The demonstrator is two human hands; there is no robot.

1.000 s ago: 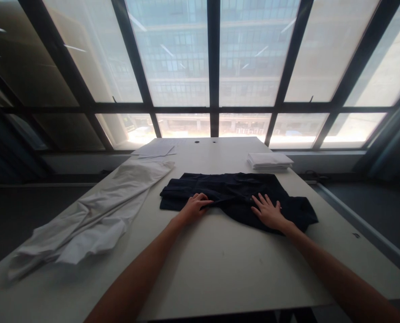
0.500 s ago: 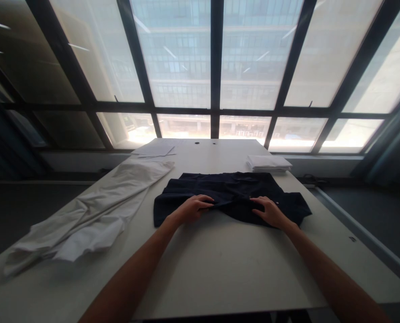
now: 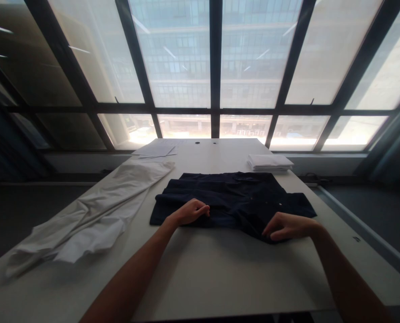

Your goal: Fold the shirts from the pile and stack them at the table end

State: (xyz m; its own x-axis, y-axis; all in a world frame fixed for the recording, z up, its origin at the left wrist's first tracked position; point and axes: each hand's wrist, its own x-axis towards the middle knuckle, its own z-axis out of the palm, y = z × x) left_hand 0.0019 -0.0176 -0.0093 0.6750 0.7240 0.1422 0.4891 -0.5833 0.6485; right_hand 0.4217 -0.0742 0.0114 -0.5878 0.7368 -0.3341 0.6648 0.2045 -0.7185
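Observation:
A dark navy garment (image 3: pixel 233 197) lies spread across the middle of a white table (image 3: pixel 220 269). My left hand (image 3: pixel 188 212) rests on the garment's near edge at the left, fingers curled and pinching the cloth. At the near right, my right hand (image 3: pixel 285 226) is closed on the garment's near hem, fingers bent around the fabric. Both forearms reach in from the bottom of the view.
A crumpled white garment (image 3: pixel 85 220) lies along the table's left side. A folded white stack (image 3: pixel 270 162) sits at the far right, and loose papers (image 3: pixel 156 149) at the far left. Large windows stand behind the table; floor drops off on both sides.
Both hands went from lying flat on the dark garment to gripping its near edge. The right hand drew back toward me and rightward, and the cloth spread wider.

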